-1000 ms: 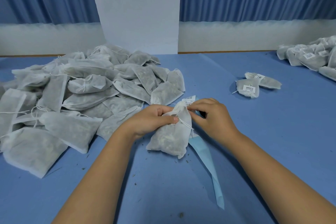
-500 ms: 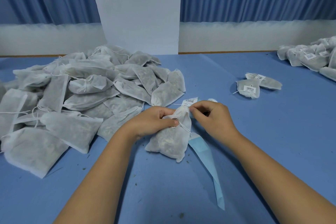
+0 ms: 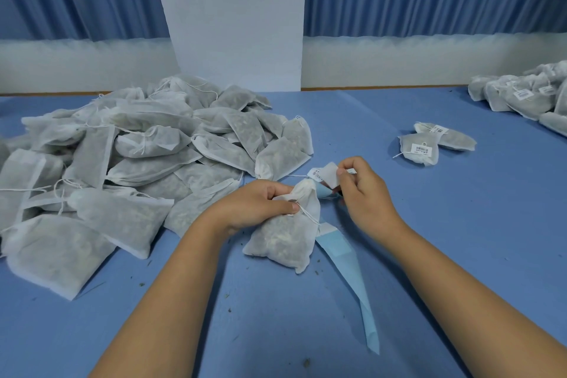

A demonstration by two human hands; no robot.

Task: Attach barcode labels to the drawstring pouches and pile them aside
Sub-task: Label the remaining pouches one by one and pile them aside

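A filled white drawstring pouch point(image 3: 283, 236) lies on the blue table in front of me. My left hand point(image 3: 257, 204) grips its gathered neck. My right hand point(image 3: 363, 193) is raised just right of the neck and pinches a white barcode label point(image 3: 329, 175) between thumb and fingertips. A pale blue backing strip point(image 3: 352, 273) runs from under the pouch toward me, with a further barcode label point(image 3: 316, 174) at its far end.
A large heap of unlabelled pouches point(image 3: 138, 169) covers the left of the table. Two labelled pouches point(image 3: 429, 144) lie at mid right, and a pile of labelled pouches point(image 3: 527, 95) sits at the far right edge. A white pillar stands behind.
My right hand has lifted away from the pouch's neck to the right, peeling a label off the strip. The left hand and pouch have stayed in place.
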